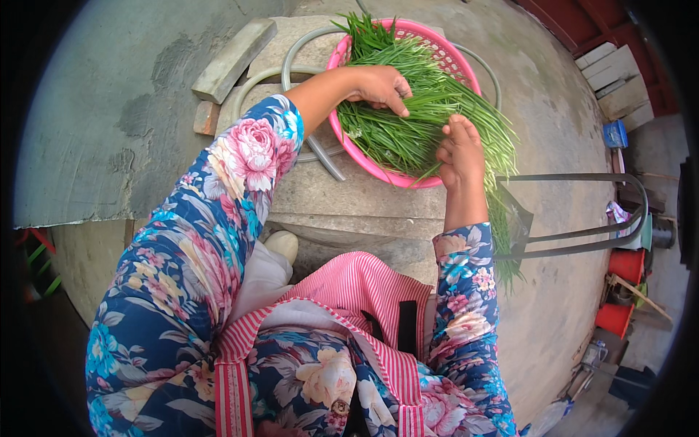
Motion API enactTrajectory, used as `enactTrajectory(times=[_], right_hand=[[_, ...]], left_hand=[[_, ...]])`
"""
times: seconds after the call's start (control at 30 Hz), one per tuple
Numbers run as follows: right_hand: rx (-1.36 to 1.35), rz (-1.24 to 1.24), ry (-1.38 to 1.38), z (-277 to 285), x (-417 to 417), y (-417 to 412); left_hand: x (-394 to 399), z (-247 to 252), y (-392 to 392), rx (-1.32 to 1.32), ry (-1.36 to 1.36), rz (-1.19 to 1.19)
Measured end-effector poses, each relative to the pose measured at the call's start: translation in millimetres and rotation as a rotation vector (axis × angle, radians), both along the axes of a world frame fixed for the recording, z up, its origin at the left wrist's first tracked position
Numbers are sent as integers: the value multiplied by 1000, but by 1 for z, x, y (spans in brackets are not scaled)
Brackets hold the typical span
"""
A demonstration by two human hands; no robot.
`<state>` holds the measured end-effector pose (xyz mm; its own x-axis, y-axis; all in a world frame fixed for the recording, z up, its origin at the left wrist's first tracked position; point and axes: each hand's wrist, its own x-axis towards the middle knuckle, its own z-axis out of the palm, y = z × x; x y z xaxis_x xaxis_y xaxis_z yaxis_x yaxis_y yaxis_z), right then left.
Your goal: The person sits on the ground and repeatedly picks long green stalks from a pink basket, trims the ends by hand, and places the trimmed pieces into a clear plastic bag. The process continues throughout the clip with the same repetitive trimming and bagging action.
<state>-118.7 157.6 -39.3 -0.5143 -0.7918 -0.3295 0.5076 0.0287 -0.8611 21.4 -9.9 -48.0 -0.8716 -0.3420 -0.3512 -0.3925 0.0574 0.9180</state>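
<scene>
A pink perforated plastic basket [362, 158] stands before me, heaped with long thin green leaves that look like garlic chives [415, 131]. My left hand [383, 92] is over the upper left part of the heap, its fingers bent down at some leaves; whether they grip any is hard to tell. My right hand [461, 147] is at the basket's lower right rim, fingers curled with thumb and forefinger together by the leaves; what lies between them is not clear. More green leaves hang down to the right, beside and behind my right forearm.
The basket rests on stone slabs [355, 202], with a clear hose [322, 155] looped around it. A concrete block [235, 60] and a brick piece [206, 117] lie left. At right are a black metal-framed object [584, 247] and red containers [614, 319] along the wall.
</scene>
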Motion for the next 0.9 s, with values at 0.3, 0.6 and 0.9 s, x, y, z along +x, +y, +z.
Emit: enactTrajectory(times=[0.3, 0.6, 0.9], right_hand=[[-16, -52, -15, 5, -9, 3], [30, -51, 146, 2, 4, 1], [34, -69, 151, 1, 9, -2]], left_hand=[[0, 2, 6, -81, 34, -62], [-3, 10, 7, 8, -83, 17], [-3, -3, 1, -83, 15, -81]])
